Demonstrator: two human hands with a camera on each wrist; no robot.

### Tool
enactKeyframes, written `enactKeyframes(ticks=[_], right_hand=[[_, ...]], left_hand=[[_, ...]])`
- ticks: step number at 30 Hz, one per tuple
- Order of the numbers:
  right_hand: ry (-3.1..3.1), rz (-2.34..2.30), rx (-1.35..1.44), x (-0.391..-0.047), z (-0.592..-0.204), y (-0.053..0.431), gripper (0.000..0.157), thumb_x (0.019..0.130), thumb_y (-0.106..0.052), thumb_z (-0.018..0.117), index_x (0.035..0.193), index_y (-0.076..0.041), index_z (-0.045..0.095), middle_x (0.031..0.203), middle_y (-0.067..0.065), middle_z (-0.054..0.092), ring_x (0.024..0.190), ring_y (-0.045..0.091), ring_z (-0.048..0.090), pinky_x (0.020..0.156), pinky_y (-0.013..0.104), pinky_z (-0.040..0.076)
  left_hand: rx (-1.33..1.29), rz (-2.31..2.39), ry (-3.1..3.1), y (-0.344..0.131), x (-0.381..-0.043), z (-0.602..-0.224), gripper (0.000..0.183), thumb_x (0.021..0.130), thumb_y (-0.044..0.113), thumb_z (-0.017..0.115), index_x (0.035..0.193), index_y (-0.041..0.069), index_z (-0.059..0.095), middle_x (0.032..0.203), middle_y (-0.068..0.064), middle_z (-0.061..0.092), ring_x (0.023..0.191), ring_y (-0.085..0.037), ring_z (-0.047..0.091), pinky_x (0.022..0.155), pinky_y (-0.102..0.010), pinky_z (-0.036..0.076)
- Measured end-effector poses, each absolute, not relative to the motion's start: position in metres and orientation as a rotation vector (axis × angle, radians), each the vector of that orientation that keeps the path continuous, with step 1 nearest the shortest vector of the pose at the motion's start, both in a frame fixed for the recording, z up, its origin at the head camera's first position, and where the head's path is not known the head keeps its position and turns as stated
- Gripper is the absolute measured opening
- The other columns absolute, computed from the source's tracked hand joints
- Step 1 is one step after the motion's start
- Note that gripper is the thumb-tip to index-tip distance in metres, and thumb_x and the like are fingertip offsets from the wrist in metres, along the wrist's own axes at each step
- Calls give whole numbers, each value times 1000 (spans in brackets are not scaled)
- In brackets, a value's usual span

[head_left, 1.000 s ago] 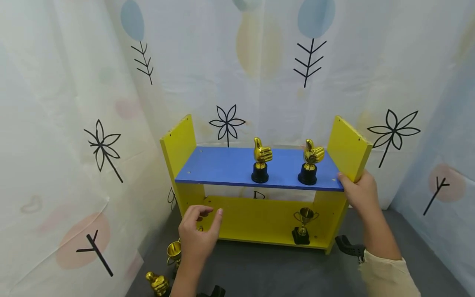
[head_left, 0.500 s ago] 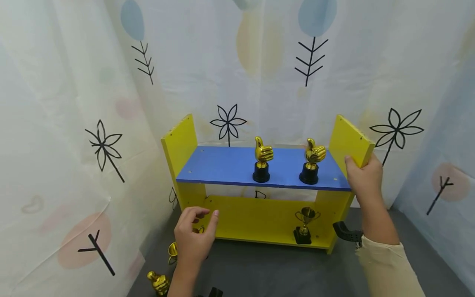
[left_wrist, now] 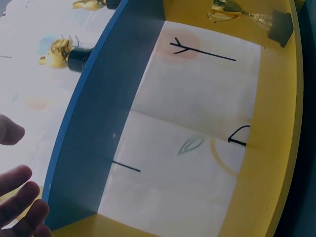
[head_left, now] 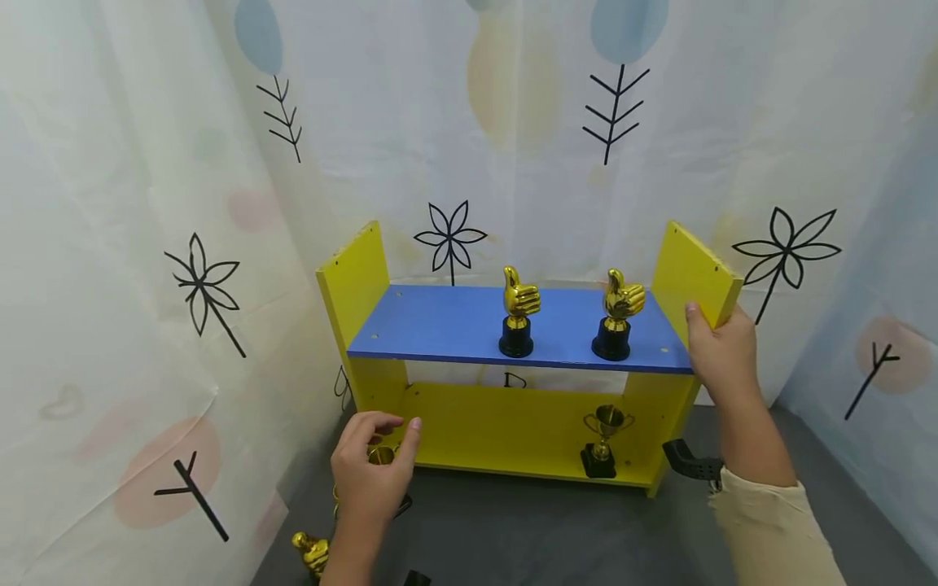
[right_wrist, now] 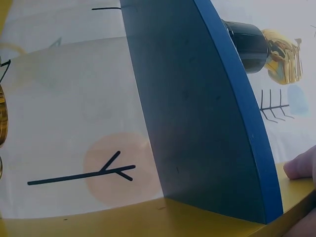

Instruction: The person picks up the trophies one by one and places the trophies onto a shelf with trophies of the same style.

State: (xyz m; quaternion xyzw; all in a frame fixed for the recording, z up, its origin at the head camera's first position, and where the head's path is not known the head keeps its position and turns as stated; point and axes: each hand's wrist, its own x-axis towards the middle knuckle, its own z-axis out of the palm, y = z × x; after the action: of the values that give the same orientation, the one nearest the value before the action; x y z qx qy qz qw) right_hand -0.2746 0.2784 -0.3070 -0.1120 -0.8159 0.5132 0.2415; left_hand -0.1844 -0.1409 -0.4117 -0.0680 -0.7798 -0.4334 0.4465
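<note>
A small shelf unit with yellow side panels [head_left: 353, 281] and a blue upper board [head_left: 447, 321] stands in front of me. My right hand [head_left: 727, 358] grips its right side panel [head_left: 692, 273], thumb on the inner face above the blue board; its other fingers are mostly hidden. My left hand [head_left: 372, 468] hovers before the lower left part, fingers loosely bent, holding nothing. Behind that hand a gold cup trophy [head_left: 381, 456] is partly hidden. On the blue board stand two gold thumbs-up trophies, one near the middle [head_left: 520, 313] and one at right [head_left: 615, 317].
A gold cup trophy [head_left: 602, 439] with a black base stands on the yellow bottom board [head_left: 498, 427], right side. A gold thumbs-up trophy [head_left: 311, 553] is low at left on the grey floor [head_left: 528, 529]. Patterned white cloth [head_left: 528, 179] hangs behind and at both sides.
My right hand has moved up the right panel, from beside the blue board's front corner to above it. My left hand has drifted left, uncovering more of the cup trophy behind it.
</note>
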Motion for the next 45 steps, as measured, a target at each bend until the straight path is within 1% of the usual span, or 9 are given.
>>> enactKeyframes(ticks=[6, 12, 19, 22, 26, 29, 32, 39, 45], right_hand=[[-2230, 1403, -281, -274, -307, 278, 60, 113, -43, 41, 161, -7, 39, 158, 22, 52, 130, 39, 56, 112, 65, 49], [-2222, 1405, -266, -274, -306, 276, 59, 114, -42, 40, 161, -6, 39, 157, 22, 53, 131, 39, 57, 112, 65, 50], [-2212, 1397, -280, -272, -309, 277, 58, 114, -42, 41, 161, -8, 39, 158, 20, 52, 131, 37, 57, 112, 64, 50], [-2207, 1401, -269, -272, -309, 277, 58, 114, -41, 41, 161, -7, 40, 158, 20, 53, 131, 38, 57, 112, 64, 50], [-2203, 1398, -267, -273, -309, 277, 58, 113, -42, 41, 160, -6, 41, 157, 21, 54, 129, 37, 57, 112, 64, 50], [-2202, 1399, -279, -274, -309, 277, 59, 113, -43, 41, 160, -7, 41, 155, 20, 55, 127, 36, 57, 111, 62, 51], [-2202, 1405, -279, -274, -310, 277, 58, 113, -42, 41, 160, -7, 41, 156, 20, 55, 127, 36, 57, 111, 62, 51], [-2193, 1409, -281, -274, -310, 277, 58, 113, -41, 42, 160, -7, 42, 156, 21, 55, 128, 37, 57, 112, 63, 50], [-2205, 1438, -311, -275, -310, 278, 59, 114, -41, 41, 162, -7, 39, 161, 20, 50, 134, 39, 55, 114, 65, 48]], left_hand=[[-113, -1058, -1961, -152, -180, -412, 15, 85, 15, 90, 90, 14, 76, 96, 3, 70, 87, -21, 64, 78, -17, 46], [-62, -1025, -2030, -163, -175, -414, 15, 85, 15, 91, 91, 13, 76, 97, 3, 70, 88, -12, 61, 80, -24, 50], [40, -999, -2161, -167, -168, -420, 18, 85, 19, 92, 92, 15, 76, 97, 4, 70, 90, -11, 65, 82, -18, 50], [54, -987, -2182, -168, -167, -423, 17, 86, 19, 91, 93, 15, 76, 98, 3, 71, 90, -13, 66, 82, -23, 53], [54, -963, -2213, -168, -166, -426, 15, 87, 18, 90, 94, 14, 77, 98, 1, 72, 89, -13, 67, 82, -37, 60], [65, -966, -2233, -168, -164, -428, 15, 87, 17, 89, 96, 13, 78, 97, 3, 71, 89, -13, 67, 83, -44, 62], [85, -969, -2253, -170, -163, -429, 14, 88, 18, 89, 96, 14, 78, 97, 6, 70, 89, -14, 66, 82, -43, 61], [99, -963, -2311, -174, -158, -435, 16, 87, 19, 89, 97, 15, 78, 97, 4, 71, 85, -13, 64, 78, -39, 59], [111, -952, -2353, -182, -154, -437, 16, 87, 19, 89, 98, 17, 78, 97, 2, 72, 86, -20, 65, 76, -38, 58]])
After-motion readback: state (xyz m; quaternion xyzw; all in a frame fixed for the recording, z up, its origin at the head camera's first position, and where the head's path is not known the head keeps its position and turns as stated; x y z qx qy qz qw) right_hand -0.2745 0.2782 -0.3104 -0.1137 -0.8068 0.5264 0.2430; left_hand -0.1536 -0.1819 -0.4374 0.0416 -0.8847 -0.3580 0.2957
